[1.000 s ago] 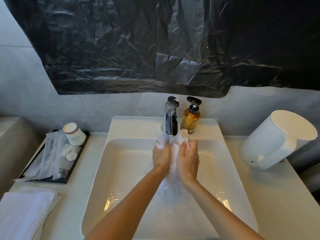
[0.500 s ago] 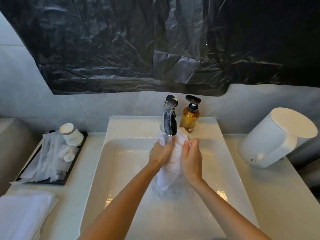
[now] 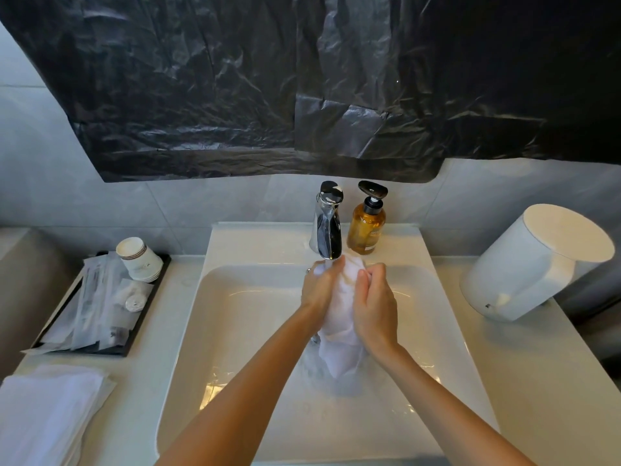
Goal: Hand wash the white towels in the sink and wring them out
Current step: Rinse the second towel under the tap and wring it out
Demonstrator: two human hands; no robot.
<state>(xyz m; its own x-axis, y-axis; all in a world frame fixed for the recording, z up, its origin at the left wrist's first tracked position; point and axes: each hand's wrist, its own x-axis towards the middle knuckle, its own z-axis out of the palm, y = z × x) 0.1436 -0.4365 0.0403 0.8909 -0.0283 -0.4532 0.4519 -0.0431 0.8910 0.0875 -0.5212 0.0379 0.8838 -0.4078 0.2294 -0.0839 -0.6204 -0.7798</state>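
A wet white towel (image 3: pixel 339 317) is bunched up over the white sink (image 3: pixel 242 331), right under the chrome faucet (image 3: pixel 327 223). My left hand (image 3: pixel 317 287) grips its left side and my right hand (image 3: pixel 374 304) grips its right side. The towel's lower end hangs down between my wrists toward the basin floor, where water is splashing. A stack of folded white towels (image 3: pixel 47 415) lies on the counter at the lower left.
An amber soap pump bottle (image 3: pixel 367 223) stands beside the faucet. A black tray (image 3: pixel 100 304) with paper cups and wrapped toiletries sits left of the sink. A white cylindrical container (image 3: pixel 534 260) lies on the right counter. Black plastic sheeting (image 3: pixel 302 79) covers the wall above.
Both hands have worked the towel between them under the faucet, with more of it now hanging below my wrists. The hands stay in about the same place.
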